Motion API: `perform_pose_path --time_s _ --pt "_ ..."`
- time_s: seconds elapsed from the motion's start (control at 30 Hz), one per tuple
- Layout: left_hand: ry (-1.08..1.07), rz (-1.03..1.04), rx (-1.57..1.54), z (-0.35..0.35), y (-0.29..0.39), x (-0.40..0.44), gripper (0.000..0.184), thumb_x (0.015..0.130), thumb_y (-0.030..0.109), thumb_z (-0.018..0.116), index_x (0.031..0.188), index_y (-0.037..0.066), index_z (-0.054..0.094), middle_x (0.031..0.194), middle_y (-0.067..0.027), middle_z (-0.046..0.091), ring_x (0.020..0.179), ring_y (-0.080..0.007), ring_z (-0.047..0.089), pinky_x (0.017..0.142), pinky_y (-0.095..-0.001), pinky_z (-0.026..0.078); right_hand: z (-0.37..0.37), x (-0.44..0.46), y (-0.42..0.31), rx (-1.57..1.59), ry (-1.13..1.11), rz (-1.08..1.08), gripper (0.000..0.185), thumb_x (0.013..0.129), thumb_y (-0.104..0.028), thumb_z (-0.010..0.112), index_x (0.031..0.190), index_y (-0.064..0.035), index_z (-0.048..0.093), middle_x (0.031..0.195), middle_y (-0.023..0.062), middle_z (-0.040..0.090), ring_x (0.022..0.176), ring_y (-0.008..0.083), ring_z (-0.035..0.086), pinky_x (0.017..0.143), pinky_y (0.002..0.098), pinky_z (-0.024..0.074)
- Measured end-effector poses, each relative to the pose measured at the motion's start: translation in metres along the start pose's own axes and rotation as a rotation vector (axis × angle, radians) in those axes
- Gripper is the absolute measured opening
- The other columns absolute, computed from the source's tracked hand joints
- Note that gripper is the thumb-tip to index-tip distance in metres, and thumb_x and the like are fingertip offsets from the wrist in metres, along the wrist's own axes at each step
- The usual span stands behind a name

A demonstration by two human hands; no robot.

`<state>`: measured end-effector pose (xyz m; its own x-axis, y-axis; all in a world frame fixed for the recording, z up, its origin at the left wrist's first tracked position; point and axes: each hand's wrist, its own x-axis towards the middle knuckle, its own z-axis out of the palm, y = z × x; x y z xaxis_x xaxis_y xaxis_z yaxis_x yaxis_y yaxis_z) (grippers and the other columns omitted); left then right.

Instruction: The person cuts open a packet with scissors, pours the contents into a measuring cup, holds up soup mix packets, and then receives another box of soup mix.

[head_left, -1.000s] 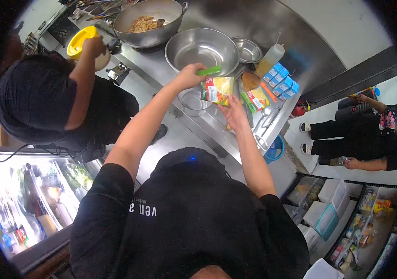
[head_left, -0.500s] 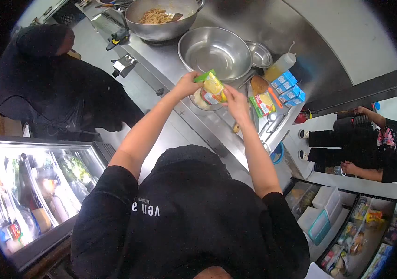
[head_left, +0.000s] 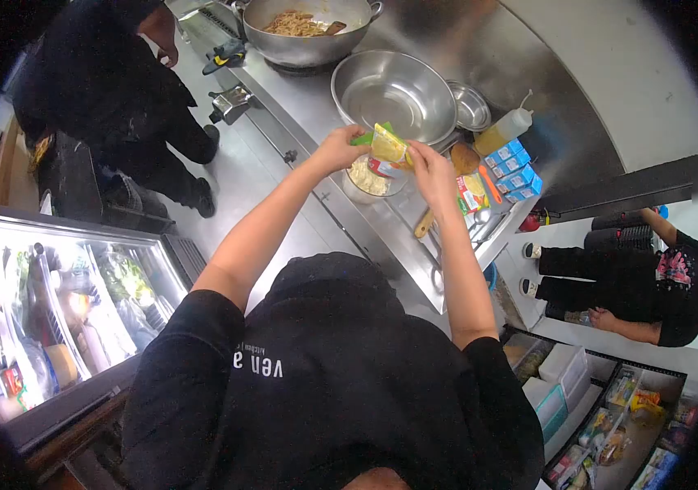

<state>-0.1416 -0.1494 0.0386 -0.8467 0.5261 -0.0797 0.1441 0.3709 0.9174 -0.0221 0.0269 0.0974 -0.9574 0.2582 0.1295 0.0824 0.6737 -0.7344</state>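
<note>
A yellow and green food packet [head_left: 389,148] is held tilted between my two hands, above a clear bowl [head_left: 367,181] that has pale yellow contents in it. My left hand [head_left: 339,150] grips the packet's green edge. On the other side, my right hand [head_left: 433,169] pinches the packet near its end. A large empty steel bowl [head_left: 394,96] stands just beyond. Right of my right hand, a second packet [head_left: 472,194] lies beside an orange-handled utensil [head_left: 490,184] and spoons.
A wok [head_left: 306,33] with food stands at the back. Blue cartons [head_left: 513,171] and an oil bottle [head_left: 505,131] are at the right. One person [head_left: 104,90] is at upper left, another [head_left: 626,278] at right. A lit fridge [head_left: 71,302] is lower left.
The packet has gone from upright to tilted over the clear bowl, where pale contents now show. The person at left has moved away and turned. My view has shifted slightly.
</note>
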Motion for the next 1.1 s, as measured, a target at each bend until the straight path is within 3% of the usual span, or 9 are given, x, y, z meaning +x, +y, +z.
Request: perform_pose_path --time_s 0.23,0.37,0.43,0.47,0.57,0.77,0.87,0.97,1.1 --pt "0.067 -0.012 0.140 0.001 -0.023 -0.014 0.032 0.080 0.024 0.065 0.101 0.001 0.061 0.086 -0.0153 0.065 0.066 -0.0195 0.062 0.059 -0.0338 0.049 0.027 -0.012 0.032 -0.138 0.185 -0.140 0.021 0.088 -0.019 0.056 0.101 -0.0060 0.065 0.095 0.0175 0.065 0.085 0.0339 0.063 0.073 0.0372 0.0501" --pt "0.044 -0.065 -0.026 0.002 -0.021 -0.020 0.026 0.084 0.021 0.060 0.100 0.000 0.059 0.087 -0.0131 0.066 0.056 -0.0163 0.057 0.052 -0.0306 0.046 0.013 -0.025 0.009 -0.048 0.329 -0.216 0.019 0.088 -0.017 0.056 0.101 -0.0072 0.066 0.097 0.0172 0.064 0.085 0.0332 0.063 0.071 0.0358 0.0509" --pt "0.154 -0.178 -0.335 0.003 -0.016 -0.026 0.026 0.088 0.019 0.053 0.108 0.002 0.054 0.092 -0.0059 0.065 0.052 -0.0099 0.048 0.050 -0.0245 0.044 0.022 -0.025 0.026 -0.060 0.326 -0.269 0.018 0.088 -0.014 0.055 0.101 -0.0057 0.065 0.095 0.0171 0.065 0.084 0.0336 0.064 0.070 0.0367 0.0511" --pt "0.140 -0.172 -0.335 0.005 -0.018 -0.031 0.026 0.088 0.019 0.053 0.108 0.002 0.054 0.092 -0.0059 0.065 0.052 -0.0099 0.048 0.050 -0.0245 0.044 0.022 -0.024 0.036 -0.124 0.090 -0.076 0.017 0.087 -0.012 0.056 0.100 -0.0055 0.065 0.093 0.0173 0.065 0.081 0.0344 0.063 0.069 0.0385 0.0512" --pt "0.183 -0.307 -0.486 0.002 -0.023 -0.028 0.031 0.090 0.013 0.050 0.118 0.001 0.043 0.095 -0.0101 0.066 0.052 -0.0109 0.052 0.051 -0.0252 0.047 0.017 -0.031 0.020 0.057 0.435 -0.227 0.017 0.087 -0.011 0.057 0.101 -0.0063 0.065 0.091 0.0174 0.065 0.079 0.0343 0.064 0.068 0.0389 0.0513" --pt "0.218 -0.317 -0.621 -0.002 -0.013 -0.029 0.053 0.089 0.003 0.039 0.138 0.008 0.020 0.108 -0.0150 0.060 0.060 -0.0132 0.058 0.057 -0.0268 0.051 0.032 -0.033 0.057 -0.090 0.449 -0.198 0.020 0.086 -0.010 0.056 0.104 -0.0071 0.064 0.090 0.0168 0.065 0.078 0.0341 0.064 0.068 0.0405 0.0510" --pt "0.194 -0.281 -0.606 -0.010 -0.020 -0.033 0.063 0.088 -0.002 0.036 0.143 0.015 0.012 0.113 -0.0163 0.057 0.063 -0.0141 0.059 0.060 -0.0279 0.052 0.008 -0.040 0.006 0.055 0.484 -0.121 0.019 0.087 -0.012 0.056 0.103 -0.0081 0.066 0.090 0.0160 0.066 0.077 0.0331 0.065 0.068 0.0392 0.0507" --pt "0.179 -0.247 -0.553 -0.016 -0.020 -0.034 0.064 0.086 -0.005 0.033 0.144 0.017 0.016 0.115 -0.0153 0.055 0.068 -0.0130 0.058 0.063 -0.0266 0.051 0.033 -0.033 0.060 -0.172 0.289 -0.140 0.019 0.089 -0.015 0.056 0.102 -0.0033 0.065 0.084 0.0168 0.066 0.071 0.0262 0.067 0.065 0.0327 0.0512" --pt "0.056 -0.223 -0.524 -0.028 -0.028 -0.033 0.058 0.084 -0.006 0.034 0.139 0.013 0.031 0.117 -0.0132 0.054 0.074 -0.0122 0.057 0.067 -0.0263 0.050 0.031 -0.046 0.029 -0.077 0.460 -0.004 0.019 0.090 -0.016 0.056 0.101 -0.0036 0.066 0.079 0.0169 0.066 0.068 0.0245 0.066 0.063 0.0303 0.0504"
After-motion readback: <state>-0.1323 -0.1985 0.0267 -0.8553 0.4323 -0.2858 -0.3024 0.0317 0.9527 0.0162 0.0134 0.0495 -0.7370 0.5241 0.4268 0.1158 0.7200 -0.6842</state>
